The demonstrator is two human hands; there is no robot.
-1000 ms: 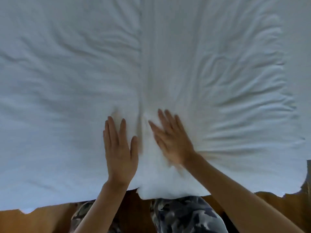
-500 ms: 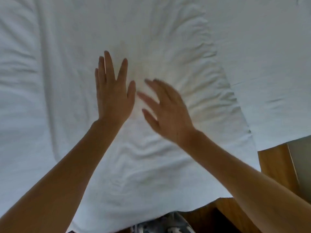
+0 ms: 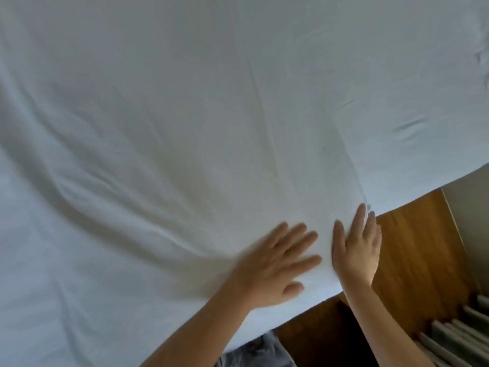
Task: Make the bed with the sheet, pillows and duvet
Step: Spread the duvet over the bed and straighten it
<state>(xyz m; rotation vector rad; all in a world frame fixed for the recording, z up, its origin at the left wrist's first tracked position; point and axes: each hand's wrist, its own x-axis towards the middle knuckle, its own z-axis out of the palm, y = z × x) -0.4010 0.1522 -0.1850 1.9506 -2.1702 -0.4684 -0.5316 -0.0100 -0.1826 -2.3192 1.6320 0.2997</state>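
A white duvet [image 3: 185, 144] covers nearly the whole view, with soft creases running from the left toward its near right corner. My left hand [image 3: 275, 263] lies flat on the duvet close to that corner, fingers spread, slightly blurred. My right hand [image 3: 356, 250] rests flat at the duvet's right edge, fingertips pointing up along the edge. A second white layer, the sheet [image 3: 412, 123], lies to the right under the duvet's edge. Neither hand grips anything. No pillows are in view.
A wooden floor [image 3: 412, 250] shows at the lower right beside the bed. Grey slatted objects [image 3: 460, 337] sit at the bottom right corner. A pale wall or panel [image 3: 471, 213] borders the floor on the right. My patterned trousers [image 3: 259, 353] show at the bottom.
Both hands have swept from the middle of the duvet down and right to its near right corner. Wrinkles look flatter, and the view has shifted toward the bed's edge.
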